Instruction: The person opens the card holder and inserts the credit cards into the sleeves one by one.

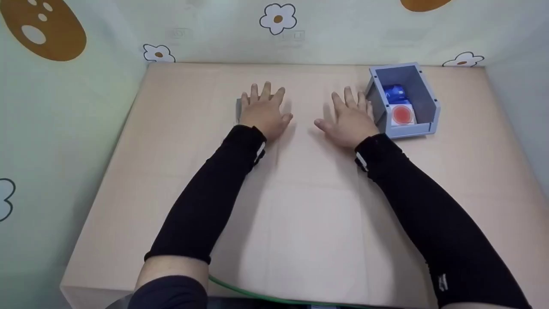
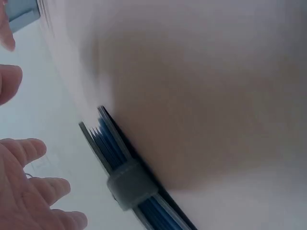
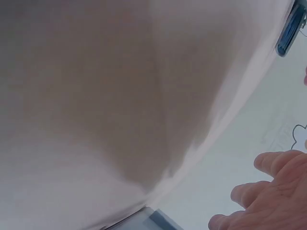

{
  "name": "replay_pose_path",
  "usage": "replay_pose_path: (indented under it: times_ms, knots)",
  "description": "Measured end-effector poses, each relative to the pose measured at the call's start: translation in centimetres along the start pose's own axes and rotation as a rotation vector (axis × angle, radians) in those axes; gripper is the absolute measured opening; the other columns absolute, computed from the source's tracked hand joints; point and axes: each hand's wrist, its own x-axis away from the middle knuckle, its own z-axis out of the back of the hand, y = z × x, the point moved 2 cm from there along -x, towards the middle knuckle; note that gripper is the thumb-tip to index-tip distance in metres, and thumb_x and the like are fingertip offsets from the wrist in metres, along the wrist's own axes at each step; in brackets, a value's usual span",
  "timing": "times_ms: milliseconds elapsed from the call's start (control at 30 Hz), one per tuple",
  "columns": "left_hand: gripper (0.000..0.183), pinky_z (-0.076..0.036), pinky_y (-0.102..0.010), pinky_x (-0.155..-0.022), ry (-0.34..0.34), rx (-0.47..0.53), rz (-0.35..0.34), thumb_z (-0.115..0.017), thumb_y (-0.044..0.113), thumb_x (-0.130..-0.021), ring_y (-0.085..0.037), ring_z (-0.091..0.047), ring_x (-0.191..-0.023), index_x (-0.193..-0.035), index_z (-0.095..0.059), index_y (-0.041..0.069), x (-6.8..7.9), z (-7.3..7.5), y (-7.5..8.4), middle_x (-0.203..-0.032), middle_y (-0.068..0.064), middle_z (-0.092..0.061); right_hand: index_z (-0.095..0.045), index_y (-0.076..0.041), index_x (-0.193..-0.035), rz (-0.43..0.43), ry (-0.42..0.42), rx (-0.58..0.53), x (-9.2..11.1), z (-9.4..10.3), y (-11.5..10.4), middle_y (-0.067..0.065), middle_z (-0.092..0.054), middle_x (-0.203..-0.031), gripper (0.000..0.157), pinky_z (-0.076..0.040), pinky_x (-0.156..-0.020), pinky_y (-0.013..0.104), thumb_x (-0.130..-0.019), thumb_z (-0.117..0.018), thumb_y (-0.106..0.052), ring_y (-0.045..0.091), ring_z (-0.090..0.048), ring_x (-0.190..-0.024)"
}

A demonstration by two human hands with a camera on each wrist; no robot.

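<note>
L hand (image 1: pixel 263 112) splayed over a mostly hidden gray item (image 1: pixel 238 109), R hand (image 1: pixel 352 121) splayed just beside a gray bin (image 1: pixel 414 130), a person in blk sleeves (image 1: pixel 201 189) reaches across a tan table (image 1: pixel 317 219). Bin holds a blue pkg. (image 1: pixel 394 92) & red-and-white box (image 1: pixel 402 115); flower-print wall (image 1: pixel 214 30) in bkgd.

Cannot see most of the strapped folder (image 1: pixel 238 109), well left of the grey bin (image 1: pixel 411 131), behind the left hand (image 1: pixel 262 115); can trace it in both wrist views only to the picture's edge. Hard to tell touch from near miss between the bin's left wall and the right hand (image 1: pixel 351 122). Cannot read the tiny print on the blue packet (image 1: pixel 394 93) inside the bin, nor follow the green cable (image 1: pixel 257 295), nearer than the bin, past the bottom edge.
</note>
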Motion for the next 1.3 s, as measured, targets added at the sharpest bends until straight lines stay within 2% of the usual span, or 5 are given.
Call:
replay_pose_path:
  times_ms: [367, 600, 933, 1067, 1300]
  knots:
    - [0.069, -0.006, -0.063, -0.131, -0.042, 0.028, 0.141, -0.041, 0.050, -0.109, -0.048, -0.005, -0.163, -0.169, -0.024, 0.021, -0.2, 0.4, -4.5, -0.177, -0.017, -0.012, -0.010, -0.014, -0.171, 0.002, -0.015, -0.080, 0.5, 0.6, -1.1, 0.016, 0.004, -0.177, 0.099, 0.004, -0.130, 0.064, -0.100, -0.050, -0.071, 0.049, 0.010, -0.161]
    - [0.065, -0.012, -0.062, -0.131, -0.055, 0.093, 0.147, -0.036, 0.044, -0.110, -0.048, -0.017, -0.161, -0.168, -0.029, 0.017, 0.0, 0.3, -5.7, -0.174, -0.019, -0.024, -0.015, -0.011, -0.170, 0.025, 0.023, -0.197, 1.3, 1.4, -1.2, 0.018, -0.002, -0.177, 0.096, 0.003, -0.131, 0.062, -0.101, -0.052, -0.067, 0.048, 0.007, -0.162]
    - [0.060, -0.017, -0.060, -0.130, -0.042, 0.055, 0.093, -0.041, 0.042, -0.110, -0.034, -0.040, -0.153, -0.163, -0.040, 0.012, 1.2, 0.2, -4.5, -0.161, -0.019, -0.047, -0.029, -0.005, -0.166, 0.007, 0.044, -0.308, 2.5, 2.2, -0.8, 0.018, -0.006, -0.177, 0.089, -0.003, -0.131, 0.063, -0.102, -0.055, -0.062, 0.044, 0.004, -0.163]
    - [0.061, -0.031, -0.056, -0.125, -0.034, 0.012, 0.059, -0.047, 0.046, -0.109, -0.034, -0.051, -0.142, -0.156, -0.049, 0.007, 1.9, -0.3, -3.3, -0.149, -0.020, -0.058, -0.032, -0.005, -0.165, -0.002, 0.048, -0.357, 3.0, 2.3, -0.7, 0.017, -0.008, -0.177, 0.086, -0.004, -0.131, 0.061, -0.103, -0.055, -0.062, 0.043, 0.002, -0.164]
    - [0.060, -0.047, -0.050, -0.103, -0.027, -0.008, 0.038, -0.058, 0.048, -0.105, -0.034, -0.063, -0.121, -0.143, -0.059, 0.001, 3.3, -0.9, -0.2, -0.132, -0.017, -0.065, -0.038, -0.003, -0.161, 0.001, 0.071, -0.456, 3.7, 2.4, -0.4, 0.019, -0.026, -0.173, 0.077, -0.021, -0.131, 0.055, -0.106, -0.055, -0.053, 0.037, -0.023, -0.161]
